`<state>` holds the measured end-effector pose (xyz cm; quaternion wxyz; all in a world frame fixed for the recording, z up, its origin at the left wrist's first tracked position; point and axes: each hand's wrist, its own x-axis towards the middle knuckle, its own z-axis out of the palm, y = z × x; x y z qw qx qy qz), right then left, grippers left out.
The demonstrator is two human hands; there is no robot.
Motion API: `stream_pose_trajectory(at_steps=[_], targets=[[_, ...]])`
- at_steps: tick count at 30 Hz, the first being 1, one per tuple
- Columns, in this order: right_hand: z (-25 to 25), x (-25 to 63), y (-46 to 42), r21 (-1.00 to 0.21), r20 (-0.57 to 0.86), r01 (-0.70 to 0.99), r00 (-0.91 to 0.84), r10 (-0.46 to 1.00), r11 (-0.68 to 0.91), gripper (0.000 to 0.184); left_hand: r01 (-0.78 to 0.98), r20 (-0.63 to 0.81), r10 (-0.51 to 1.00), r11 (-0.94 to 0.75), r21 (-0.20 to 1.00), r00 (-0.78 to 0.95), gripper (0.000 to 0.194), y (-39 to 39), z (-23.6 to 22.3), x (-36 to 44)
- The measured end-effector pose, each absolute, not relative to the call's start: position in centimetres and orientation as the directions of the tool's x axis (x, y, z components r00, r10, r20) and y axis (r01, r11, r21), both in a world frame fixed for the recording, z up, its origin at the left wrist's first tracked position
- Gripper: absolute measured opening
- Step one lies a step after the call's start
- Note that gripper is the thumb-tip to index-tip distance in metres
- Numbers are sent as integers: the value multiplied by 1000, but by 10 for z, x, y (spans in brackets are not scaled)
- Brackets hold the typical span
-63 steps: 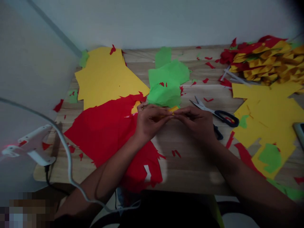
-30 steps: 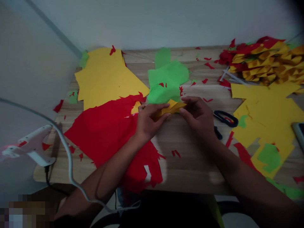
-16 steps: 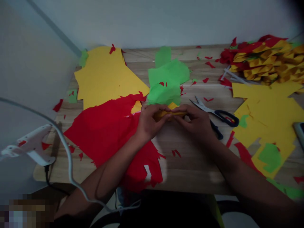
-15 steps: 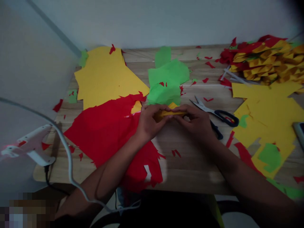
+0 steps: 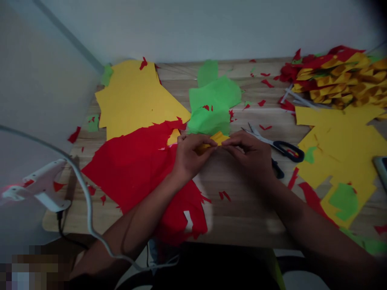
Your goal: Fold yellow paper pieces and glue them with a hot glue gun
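Note:
A small folded piece of yellow paper is pinched between my two hands above the wooden table. My left hand grips it from the left, thumb below and fingers on top. At its right edge, my right hand holds it between thumb and forefinger. Scissors lie partly open just right of my right hand, which hides part of them. Under my left forearm spreads a large red sheet, with green paper pieces beyond my hands.
A yellow sheet lies back left, and more yellow sheets lie right. A pile of folded yellow and red pieces fills the back right. A white glue gun with a black cord rests at the left edge; a pale cable crosses nearby.
My right fingers have slid slightly right along the yellow paper and now pinch its end, so more of it shows between my hands. My left hand has barely moved.

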<state>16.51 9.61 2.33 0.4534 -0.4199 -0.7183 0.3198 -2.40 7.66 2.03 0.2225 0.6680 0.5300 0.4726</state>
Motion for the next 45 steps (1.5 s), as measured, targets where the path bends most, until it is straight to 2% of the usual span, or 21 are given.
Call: stream_pose_trajectory(at_steps=[2,6,8,12,15,17,21,26,31,37,42,45], targets=[[22,164,96,-886,340,252,-220,915,390,8,439,354,934,-303,846,-37,7,76,22,-23],[20,161,93,-957,220,117,-302,927,265,59,199,212,973,-190,961,-95,17,76,24,-19],[20,159,91,-957,215,119,-318,923,264,69,132,182,979,-169,977,-90,18,75,24,-18],[21,158,88,-933,292,151,-220,931,328,54,144,162,982,-147,979,-94,18,74,21,-17],[22,160,87,-938,294,134,-188,937,320,43,198,177,980,-156,968,-91,16,74,19,-18],[23,161,87,-928,311,151,-187,932,340,35,244,208,976,-186,952,-66,14,74,19,-19],[25,163,91,-844,386,279,-277,880,458,8,269,238,971,-227,936,-8,13,74,19,-19],[24,163,94,-803,400,341,-301,866,489,22,259,258,966,-247,934,-11,11,74,20,-18],[22,163,92,-840,359,344,-226,906,419,12,211,223,974,-210,955,-37,15,74,23,-19],[25,164,91,-818,387,340,-273,881,464,13,54,161,983,-157,986,-88,18,75,24,-19],[29,163,90,-807,394,329,-318,862,490,12,4,71,996,-71,997,-57,32,77,23,-22],[29,163,89,-823,377,322,-309,873,469,12,-4,55,996,-55,998,-75,24,78,23,-24]])
